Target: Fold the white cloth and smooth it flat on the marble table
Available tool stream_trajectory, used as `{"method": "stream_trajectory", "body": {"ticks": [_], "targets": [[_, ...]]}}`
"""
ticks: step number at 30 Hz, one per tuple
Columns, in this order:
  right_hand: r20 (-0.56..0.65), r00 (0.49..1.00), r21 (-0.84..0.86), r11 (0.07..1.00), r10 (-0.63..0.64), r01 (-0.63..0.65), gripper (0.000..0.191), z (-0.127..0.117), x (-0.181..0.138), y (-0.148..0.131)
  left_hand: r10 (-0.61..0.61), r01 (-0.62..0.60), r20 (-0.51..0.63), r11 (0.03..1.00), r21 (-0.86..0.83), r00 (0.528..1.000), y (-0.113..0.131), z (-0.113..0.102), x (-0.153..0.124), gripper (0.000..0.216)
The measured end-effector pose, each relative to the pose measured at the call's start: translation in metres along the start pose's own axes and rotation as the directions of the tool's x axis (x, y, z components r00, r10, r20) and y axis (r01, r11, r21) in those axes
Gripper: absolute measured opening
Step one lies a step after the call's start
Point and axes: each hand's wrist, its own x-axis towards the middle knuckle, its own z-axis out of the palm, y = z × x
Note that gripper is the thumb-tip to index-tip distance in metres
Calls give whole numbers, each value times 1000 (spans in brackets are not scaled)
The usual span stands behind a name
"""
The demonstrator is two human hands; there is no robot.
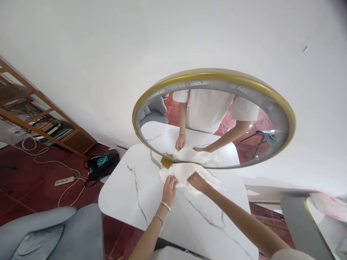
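Observation:
A crumpled white cloth (193, 169) lies at the foot of a round, gold-framed mirror (217, 76). My left hand (170, 186) is closed on the cloth's left edge, fingers bent and pinched together. It wears two bracelets on the wrist. My right hand (197, 181) reaches in from the right, its fingers curled into the middle of the cloth and partly hidden by its folds. The mirror's gold base (166, 162) shows just beyond the cloth's left end. Both hands and the cloth appear again as reflections in the glass.
The white marbled table (121, 195) stands against a white wall. A grey chair (81, 231) is at the left. On the red tiled floor are a black bag (108, 164), a power strip (64, 181) and loose cables. A wooden shelf (78, 141) stands farther left.

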Motion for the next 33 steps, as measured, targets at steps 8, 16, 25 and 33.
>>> {"method": "stream_trajectory", "body": {"ticks": [8, 16, 25, 33], "targets": [[-49, 985, -187, 967, 168, -174, 27, 43, -125, -44, -51, 45, 291, 999, 24, 955, 8, -26, -60, 25], [-369, 899, 9, 968, 237, -251, 20, 36, -149, -70, 226, -338, 528, 933, 124, 819, 43, 4, -8, 40], [-738, 582, 147, 923, 341, -354, 20, 3, -159, -84, 361, -436, 626, 899, -38, 692, 84, 11, -1, 23], [-717, 623, 195, 948, 314, -252, 13, -29, -160, -101, 357, -403, 597, 913, -60, 718, 111, -5, -12, 25]]}}
